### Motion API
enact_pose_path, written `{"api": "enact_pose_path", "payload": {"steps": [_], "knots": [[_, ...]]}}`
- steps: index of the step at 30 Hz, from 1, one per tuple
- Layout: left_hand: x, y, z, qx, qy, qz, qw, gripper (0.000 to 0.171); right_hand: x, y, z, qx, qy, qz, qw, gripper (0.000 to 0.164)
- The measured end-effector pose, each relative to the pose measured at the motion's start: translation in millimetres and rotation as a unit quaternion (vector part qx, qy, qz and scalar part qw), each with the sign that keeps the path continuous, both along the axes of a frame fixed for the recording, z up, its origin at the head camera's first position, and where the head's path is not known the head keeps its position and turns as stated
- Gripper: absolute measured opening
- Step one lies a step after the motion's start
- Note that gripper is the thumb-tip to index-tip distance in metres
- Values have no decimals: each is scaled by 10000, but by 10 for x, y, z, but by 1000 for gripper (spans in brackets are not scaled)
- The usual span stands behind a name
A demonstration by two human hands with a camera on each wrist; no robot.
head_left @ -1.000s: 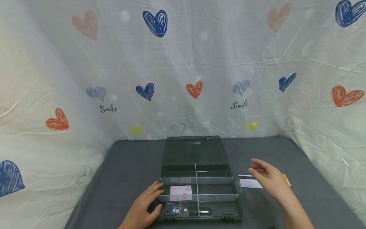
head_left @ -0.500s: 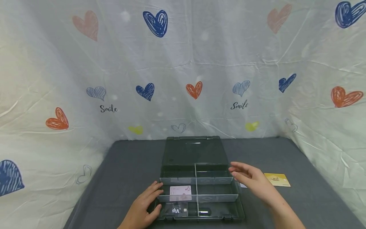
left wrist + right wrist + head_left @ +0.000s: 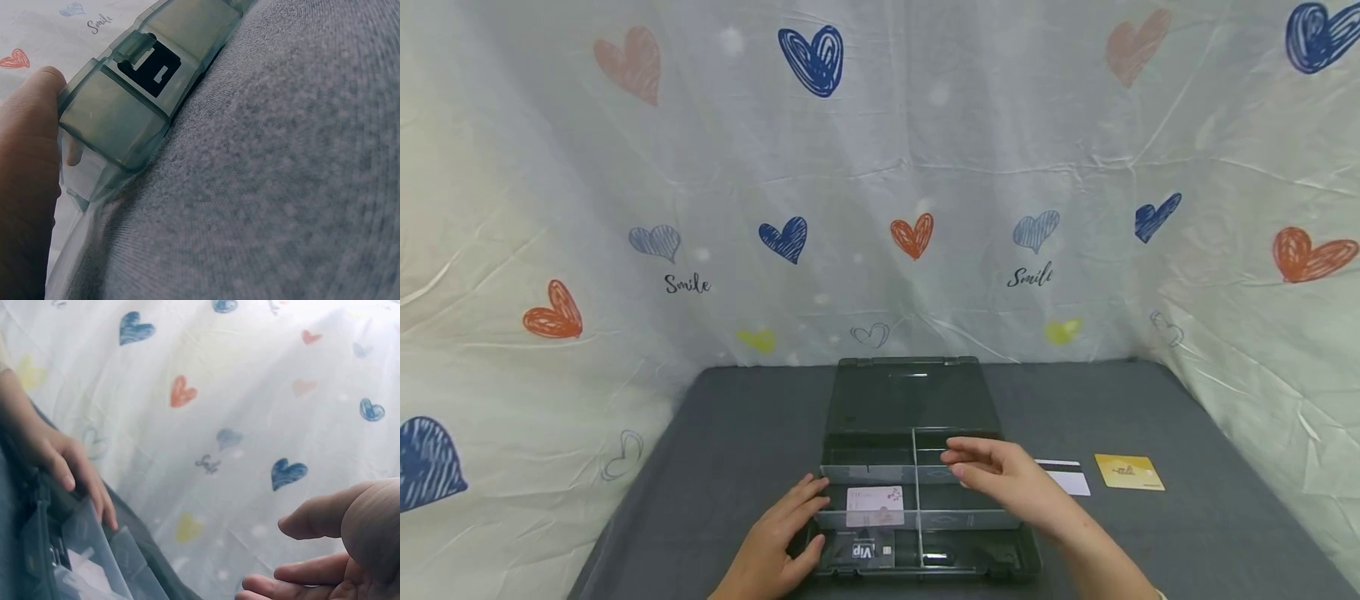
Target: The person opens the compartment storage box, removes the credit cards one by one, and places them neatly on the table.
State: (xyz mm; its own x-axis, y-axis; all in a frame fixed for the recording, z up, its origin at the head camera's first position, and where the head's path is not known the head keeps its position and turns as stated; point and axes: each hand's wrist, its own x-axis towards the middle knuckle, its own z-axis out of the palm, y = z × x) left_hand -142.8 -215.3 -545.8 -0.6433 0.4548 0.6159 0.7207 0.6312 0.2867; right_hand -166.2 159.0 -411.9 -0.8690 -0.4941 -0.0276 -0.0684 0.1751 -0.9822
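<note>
A dark translucent compartment box [image 3: 913, 396] stands with its lid raised at the back. My left hand [image 3: 778, 537] rests on its left wall, fingers laid over the edge and thumb at the front corner. In the left wrist view its thumb [image 3: 44, 87] lies against the box's side. My right hand [image 3: 1011, 482] hovers over the right-hand compartments, thumb and fingers apart; nothing shows between them in the right wrist view. A pale pink card [image 3: 874, 506] lies in the middle left compartment, a clear "Vip" card [image 3: 867, 550] in the front left one. A glint shows in the front right compartment.
Right of the box, a white card with a black stripe [image 3: 1069, 481] lies on the grey cloth, partly hidden by my right hand. Farther right is a yellow card [image 3: 1129, 472]. A white curtain [image 3: 970, 183] printed with hearts surrounds the table at the back and sides.
My right hand has moved left, from above the cards to over the box, uncovering the yellow card and part of the striped one. The left hand has stayed in place.
</note>
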Motion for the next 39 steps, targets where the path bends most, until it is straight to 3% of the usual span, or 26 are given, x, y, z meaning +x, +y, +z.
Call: {"api": "enact_pose_path", "payload": {"steps": [7,13,26,33,39], "knots": [[-13,-5,13,22,106,-132,9999,49,-12,-243,-83,-141,-136,343,9992,55],[-2,-26,16,5,67,-60,10000,49,-39,-474,-122,-95,-211,530,9983,53],[-10,-8,19,64,-5,-126,9999,49,-84,-941,-202,874,-283,597,9940,60],[-35,-14,3,102,170,-219,9996,50,-135,-1070,-231,1292,-475,622,9885,67],[-25,-11,3,96,82,-240,9996,50,-208,-1135,-285,1648,-559,628,9827,67]]}}
